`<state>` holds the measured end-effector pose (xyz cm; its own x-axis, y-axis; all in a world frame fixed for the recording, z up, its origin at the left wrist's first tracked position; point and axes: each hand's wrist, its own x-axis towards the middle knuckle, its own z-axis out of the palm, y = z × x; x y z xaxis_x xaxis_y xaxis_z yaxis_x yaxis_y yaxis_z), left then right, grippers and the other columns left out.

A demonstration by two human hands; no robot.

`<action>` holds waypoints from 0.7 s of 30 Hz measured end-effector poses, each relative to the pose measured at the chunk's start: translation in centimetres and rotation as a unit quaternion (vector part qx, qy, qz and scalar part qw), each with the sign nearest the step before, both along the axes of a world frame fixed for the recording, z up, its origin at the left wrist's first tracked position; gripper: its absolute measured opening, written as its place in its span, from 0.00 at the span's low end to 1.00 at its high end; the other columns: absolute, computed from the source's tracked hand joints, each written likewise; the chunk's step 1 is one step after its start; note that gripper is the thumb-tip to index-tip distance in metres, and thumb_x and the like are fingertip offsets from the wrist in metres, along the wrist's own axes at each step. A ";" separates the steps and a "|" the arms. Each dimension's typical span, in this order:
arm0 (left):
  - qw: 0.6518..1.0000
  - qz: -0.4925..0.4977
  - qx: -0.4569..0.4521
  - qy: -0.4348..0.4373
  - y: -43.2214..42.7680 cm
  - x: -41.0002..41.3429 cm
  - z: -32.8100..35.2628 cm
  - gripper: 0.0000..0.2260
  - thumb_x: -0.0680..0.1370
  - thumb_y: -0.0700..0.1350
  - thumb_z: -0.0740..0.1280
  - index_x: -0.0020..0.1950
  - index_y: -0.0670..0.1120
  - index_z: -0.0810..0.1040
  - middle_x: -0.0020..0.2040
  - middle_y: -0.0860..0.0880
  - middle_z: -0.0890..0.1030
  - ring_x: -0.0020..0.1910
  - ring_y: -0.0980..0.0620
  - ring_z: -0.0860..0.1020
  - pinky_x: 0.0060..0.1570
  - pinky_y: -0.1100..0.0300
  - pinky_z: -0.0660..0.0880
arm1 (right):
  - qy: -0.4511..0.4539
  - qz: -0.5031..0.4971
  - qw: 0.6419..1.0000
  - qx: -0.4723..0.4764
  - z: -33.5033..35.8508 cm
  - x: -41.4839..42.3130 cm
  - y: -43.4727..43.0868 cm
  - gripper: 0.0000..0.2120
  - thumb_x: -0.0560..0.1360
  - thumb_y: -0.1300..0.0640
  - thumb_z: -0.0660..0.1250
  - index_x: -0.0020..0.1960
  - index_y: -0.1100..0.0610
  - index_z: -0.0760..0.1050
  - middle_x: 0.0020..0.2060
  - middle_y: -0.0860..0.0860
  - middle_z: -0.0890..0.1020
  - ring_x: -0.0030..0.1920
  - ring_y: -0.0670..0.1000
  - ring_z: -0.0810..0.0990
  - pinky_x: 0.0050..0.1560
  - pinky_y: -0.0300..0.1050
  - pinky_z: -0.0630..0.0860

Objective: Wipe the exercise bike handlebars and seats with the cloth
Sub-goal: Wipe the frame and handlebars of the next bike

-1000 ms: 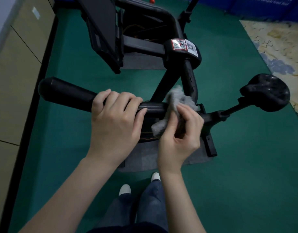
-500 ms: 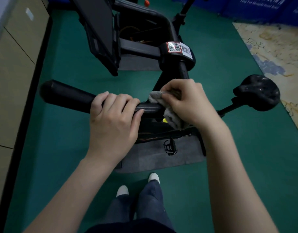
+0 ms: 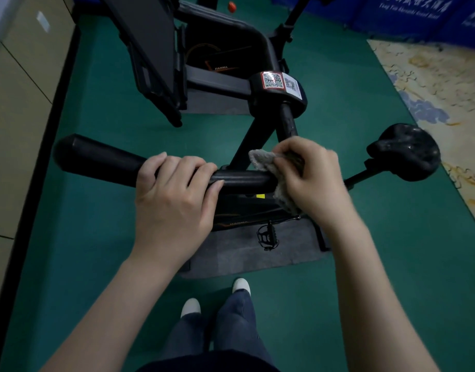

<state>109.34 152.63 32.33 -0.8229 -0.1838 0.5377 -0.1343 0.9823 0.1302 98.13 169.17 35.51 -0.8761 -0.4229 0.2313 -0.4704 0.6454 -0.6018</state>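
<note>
A: Where is the cloth?

B: The grey fluffy cloth point(image 3: 263, 158) is draped over the black foam-padded handlebar point(image 3: 102, 162), at the bar's right end where the stem point(image 3: 288, 122) meets it. The right hand point(image 3: 311, 181) has its fingers curled round cloth and bar together. A tail of cloth hangs below the bar.

A: And the other hand?

B: The left hand point(image 3: 174, 200) grips the bar's middle with its fingers wrapped over the top and the thumb hidden underneath. It touches no cloth.

A: How should this wipe go?

B: My judgement: squeeze the cloth fully round the bar so the underside gets cleaned too, then slide along it in 1 long stroke instead of dabbing. The left hand steadies the bar well, but it covers a stretch that needs wiping, so it should shift once the cloth reaches it. The bar's left end has neither hand on it. The black moulded saddle point(image 3: 404, 151), out to the right of the bar, needs wiping too.

A: Any writing?

B: "HANMA" shows in small pale letters on the dark frame panel point(image 3: 221, 68) beyond the bar. 2 QR-code stickers point(image 3: 271, 80) sit on the frame beyond the bar's right end, and 1 has a red border. A small yellow label point(image 3: 260, 196) lies just below the bar, too small to read. The white lettering on the blue banner point(image 3: 413, 6), far beyond the bar, is blurred.
</note>
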 end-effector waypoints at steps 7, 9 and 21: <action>1.000 0.003 -0.004 0.001 0.1 -0.1 -0.1 0.09 0.80 0.48 0.61 0.52 0.46 0.80 0.48 0.50 0.80 0.48 0.48 0.77 0.63 0.54 0.58 | 0.060 -0.303 0.880 -0.361 -5.8 6.8 -3.9 0.06 0.77 0.68 0.63 0.53 0.62 0.74 0.53 0.59 0.78 0.58 0.54 0.76 0.63 0.47 0.73; 1.000 0.002 -0.010 0.000 0.1 -0.1 -0.1 0.10 0.80 0.48 0.61 0.52 0.46 0.79 0.48 0.50 0.80 0.48 0.48 0.77 0.63 0.54 0.58 | 0.012 -0.371 0.825 -0.427 -5.6 7.2 -5.4 0.07 0.78 0.65 0.63 0.55 0.58 0.72 0.55 0.57 0.78 0.60 0.52 0.76 0.64 0.52 0.72; 1.000 -0.007 -0.019 -0.002 0.0 0.0 -0.1 0.11 0.81 0.48 0.60 0.54 0.46 0.80 0.49 0.50 0.80 0.49 0.48 0.77 0.62 0.54 0.59 | -0.139 -0.437 0.732 -0.503 -6.2 9.3 -8.6 0.11 0.80 0.56 0.62 0.61 0.57 0.74 0.54 0.51 0.81 0.55 0.47 0.80 0.60 0.51 0.76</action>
<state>109.34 152.60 32.23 -0.8272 -0.1522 0.5409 -0.1212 0.9883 0.0927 107.43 160.53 29.28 -0.7824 0.5903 -0.1984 0.0889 -0.2094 -0.9738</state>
